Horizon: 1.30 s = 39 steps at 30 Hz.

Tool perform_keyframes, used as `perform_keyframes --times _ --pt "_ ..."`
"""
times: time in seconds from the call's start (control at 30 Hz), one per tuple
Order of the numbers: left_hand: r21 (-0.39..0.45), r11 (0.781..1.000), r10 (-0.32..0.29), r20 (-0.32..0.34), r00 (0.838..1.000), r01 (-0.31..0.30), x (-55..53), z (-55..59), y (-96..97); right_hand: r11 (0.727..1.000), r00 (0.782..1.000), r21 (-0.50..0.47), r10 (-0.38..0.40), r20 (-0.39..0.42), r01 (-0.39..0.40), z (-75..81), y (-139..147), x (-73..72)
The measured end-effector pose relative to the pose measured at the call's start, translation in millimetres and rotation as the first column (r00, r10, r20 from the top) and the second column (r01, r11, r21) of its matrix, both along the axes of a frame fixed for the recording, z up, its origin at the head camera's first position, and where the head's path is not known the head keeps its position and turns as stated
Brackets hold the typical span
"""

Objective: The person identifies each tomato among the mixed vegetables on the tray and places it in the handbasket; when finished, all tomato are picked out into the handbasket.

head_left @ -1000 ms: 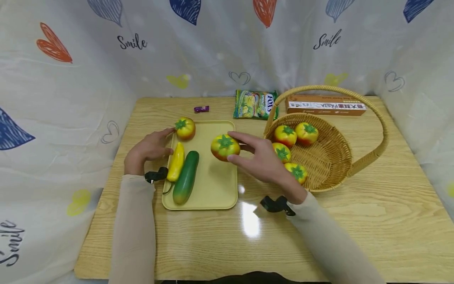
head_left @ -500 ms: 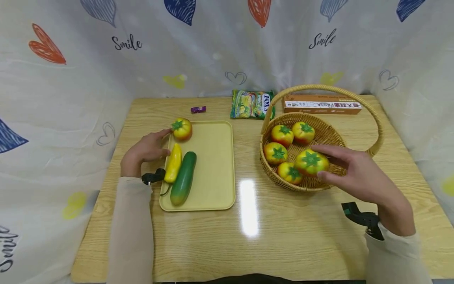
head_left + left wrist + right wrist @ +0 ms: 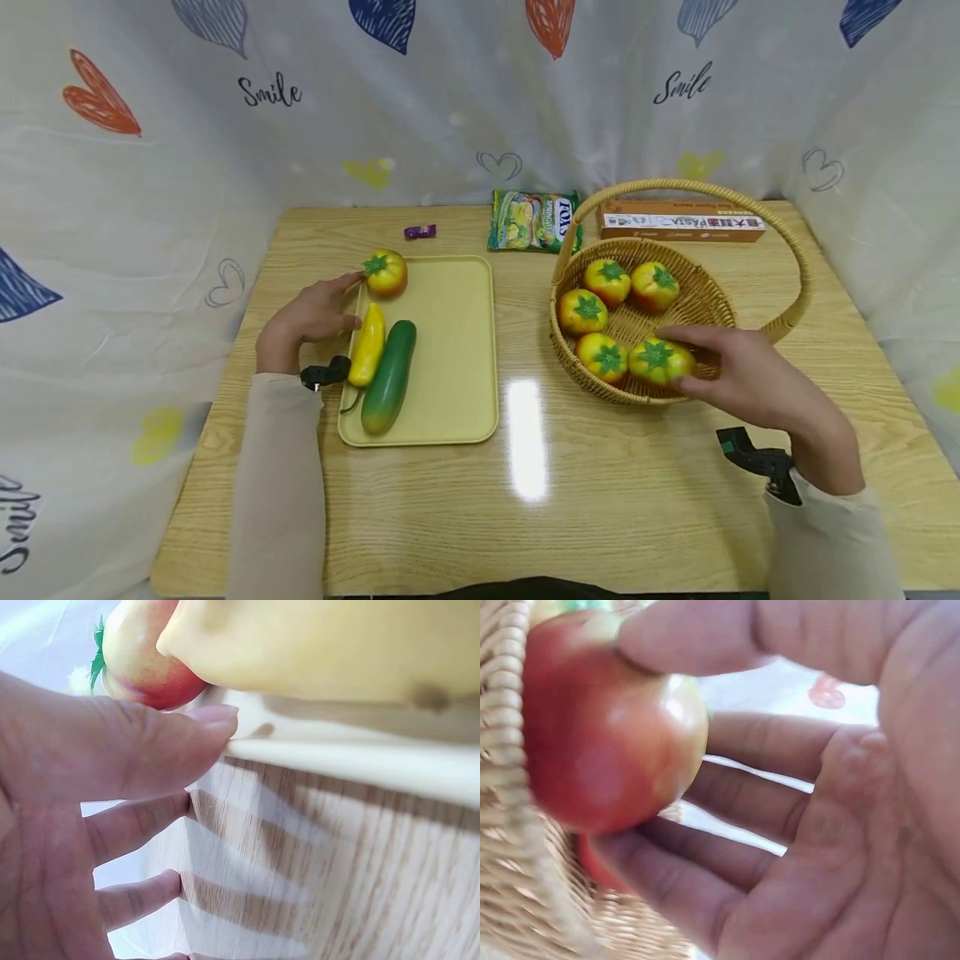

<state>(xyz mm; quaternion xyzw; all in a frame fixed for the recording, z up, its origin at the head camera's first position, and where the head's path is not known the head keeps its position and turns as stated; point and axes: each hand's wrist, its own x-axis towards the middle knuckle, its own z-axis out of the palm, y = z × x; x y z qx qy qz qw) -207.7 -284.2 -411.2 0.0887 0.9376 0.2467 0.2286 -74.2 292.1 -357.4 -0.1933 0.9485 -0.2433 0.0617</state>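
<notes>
In the head view my right hand (image 3: 757, 379) grips a red-yellow tomato (image 3: 651, 362) with a green leafy top, low in the front of the wicker basket (image 3: 716, 312). Thumb and fingers lie round this tomato (image 3: 615, 727) in the right wrist view, close to the basket's rim. Several similar tomatoes (image 3: 609, 281) sit at the basket's left and back. My left hand (image 3: 309, 318) rests at the left edge of the yellow tray (image 3: 453, 350), fingers extended. Its index fingertip is right at another tomato (image 3: 386, 273) in the tray's back left corner; its thumb is beside a long yellow pepper (image 3: 367, 346).
A dark green cucumber (image 3: 388, 377) lies beside the pepper on the tray. Behind stand a small purple wrapped sweet (image 3: 420, 232), a green FOX'S packet (image 3: 532, 221) and a long brown box (image 3: 681, 222). The basket's tall handle (image 3: 675, 185) arches over it.
My right hand has carried its tomato from over the tray rightward and down into the basket. Tomatoes there have shifted slightly. The left hand stays at the tray's edge.
</notes>
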Motion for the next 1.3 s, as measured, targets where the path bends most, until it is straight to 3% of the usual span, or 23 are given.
perform_keyframes --times 0.2,0.47,0.73,0.87,1.03,1.3 --pt "-0.014 1.000 -0.002 -0.001 1.000 0.002 -0.6 2.0 0.5 0.996 0.995 -0.093 0.022 0.101 -0.013 -10.0 -8.3 -9.1" --pt "-0.005 1.000 -0.016 -0.012 1.000 0.016 0.4 2.3 2.3 0.996 0.979 -0.086 0.033 0.200 -0.016 -16.6 -11.6 -14.5" --pt "-0.007 1.000 -0.003 -0.013 1.000 0.003 0.2 1.9 1.7 0.981 0.985 -0.195 0.009 0.173 0.026 -15.1 -12.4 -19.1" --pt "-0.009 1.000 -0.004 -0.015 1.000 0.003 -0.1 1.5 1.2 0.969 0.994 -0.248 0.012 0.111 0.016 -14.4 -23.5 -24.6" --pt "-0.009 1.000 -0.011 -0.022 1.000 0.011 0.5 1.7 1.7 0.917 0.998 -0.399 0.017 0.067 0.011 -12.8 -50.3 -33.2" --pt "-0.005 1.000 -0.019 -0.024 1.000 0.019 1.3 1.8 1.3 0.792 0.993 -0.610 0.082 0.083 -0.014 -12.2 -113.8 -51.6"
